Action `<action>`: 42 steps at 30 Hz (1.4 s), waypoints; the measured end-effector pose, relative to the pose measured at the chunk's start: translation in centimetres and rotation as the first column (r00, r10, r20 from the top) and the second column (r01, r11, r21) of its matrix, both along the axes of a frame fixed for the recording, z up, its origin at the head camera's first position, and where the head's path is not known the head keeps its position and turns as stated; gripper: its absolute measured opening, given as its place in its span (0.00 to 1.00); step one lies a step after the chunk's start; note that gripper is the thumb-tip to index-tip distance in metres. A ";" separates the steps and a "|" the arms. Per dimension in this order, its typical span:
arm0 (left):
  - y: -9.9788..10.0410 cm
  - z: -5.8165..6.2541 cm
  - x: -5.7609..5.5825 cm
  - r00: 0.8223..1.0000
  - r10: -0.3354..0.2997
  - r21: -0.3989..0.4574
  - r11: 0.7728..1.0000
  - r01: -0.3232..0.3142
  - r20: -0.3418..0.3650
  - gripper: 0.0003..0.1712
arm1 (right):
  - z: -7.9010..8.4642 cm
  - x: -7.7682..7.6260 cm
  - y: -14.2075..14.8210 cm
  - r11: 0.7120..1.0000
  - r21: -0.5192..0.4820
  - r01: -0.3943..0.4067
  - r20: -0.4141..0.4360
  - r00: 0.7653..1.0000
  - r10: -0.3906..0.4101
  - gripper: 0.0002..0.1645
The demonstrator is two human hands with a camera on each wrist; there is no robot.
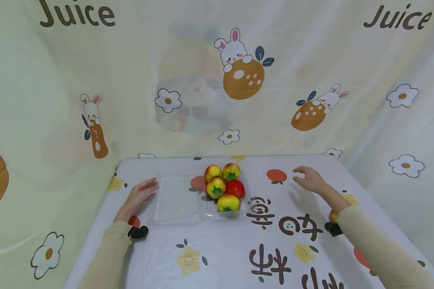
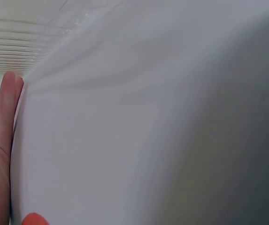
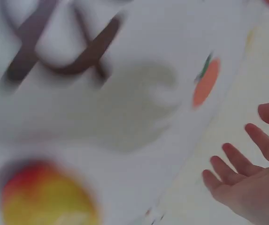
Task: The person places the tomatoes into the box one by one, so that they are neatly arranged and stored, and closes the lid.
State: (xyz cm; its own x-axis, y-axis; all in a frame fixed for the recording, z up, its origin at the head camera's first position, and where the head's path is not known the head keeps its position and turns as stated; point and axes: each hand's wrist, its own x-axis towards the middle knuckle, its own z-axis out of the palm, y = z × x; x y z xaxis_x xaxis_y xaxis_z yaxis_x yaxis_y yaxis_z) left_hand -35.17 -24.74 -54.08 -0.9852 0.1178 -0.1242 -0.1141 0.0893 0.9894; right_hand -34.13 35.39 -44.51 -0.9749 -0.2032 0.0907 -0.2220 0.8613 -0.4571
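A clear plastic clamshell box lies unfolded on the table, its lid (image 1: pixel 177 196) to the left and its fruit-filled half (image 1: pixel 226 214) to the right. Inside sit several red-and-yellow apples (image 1: pixel 228 203) and one mostly red apple (image 1: pixel 235 188). My left hand (image 1: pixel 139 197) is beside the lid's left edge, and its fairly straight fingers reach the ridged plastic (image 2: pixel 12 51) in the left wrist view. Above the table on the right, my right hand (image 1: pixel 309 180) holds nothing, its fingers spread in the right wrist view. Another red-and-yellow apple (image 3: pixel 49 197) lies below that arm, partly hidden by the sleeve in the head view.
A white printed cloth (image 1: pixel 209 249) covers the table. Cream curtains (image 1: pixel 188 120) with rabbits and flowers hang behind it and on both sides. Dark wrist-worn devices (image 1: pixel 138 232) sit at both cuffs.
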 end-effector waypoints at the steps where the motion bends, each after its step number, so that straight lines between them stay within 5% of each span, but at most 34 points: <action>1: -0.1 0.0 0.1 1.000 0.002 0.002 1.000 -0.002 0.001 0.33 | 0.1 0.4 1.2 1.000 0.020 0.006 0.025 1.000 -0.007 0.21; 11: -0.7 -0.2 0.3 1.000 -0.003 -0.005 1.000 0.003 0.008 0.33 | 0.1 5.5 9.4 0.998 0.009 0.062 0.334 0.941 -0.061 0.28; 19: -0.8 -0.6 0.5 0.999 0.009 -0.029 1.000 -0.008 0.031 0.33 | -1.0 7.6 11.5 0.994 -0.010 0.112 0.393 0.914 -0.099 0.30; 25: -0.6 -0.4 0.3 1.000 0.000 -0.023 1.000 0.000 0.024 0.33 | -1.6 8.6 12.7 0.980 -0.154 0.123 0.459 0.888 -0.039 0.34; 32: -0.3 0.0 -0.1 1.000 -0.007 -0.005 1.000 0.007 0.018 0.33 | -1.2 9.3 13.4 0.969 -0.202 0.142 0.539 0.842 -0.011 0.37; 38: -0.3 0.1 0.0 1.000 -0.014 -0.018 1.000 0.014 0.019 0.33 | -1.1 9.5 13.3 0.966 -0.225 0.129 0.535 0.845 0.012 0.33; 42: -0.3 0.3 0.1 1.000 -0.022 -0.030 0.999 0.022 0.021 0.33 | -1.3 9.4 12.4 0.967 -0.225 0.122 0.476 0.879 0.000 0.31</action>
State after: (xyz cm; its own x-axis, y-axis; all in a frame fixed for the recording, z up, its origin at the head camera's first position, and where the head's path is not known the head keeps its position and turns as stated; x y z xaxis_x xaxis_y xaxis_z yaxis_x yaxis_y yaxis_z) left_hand -35.11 -25.03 -53.81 -0.9796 0.1352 -0.1488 -0.1326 0.1216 0.9837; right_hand -24.74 47.80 -45.82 -0.9239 -0.1727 -0.3413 0.1203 0.7158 -0.6879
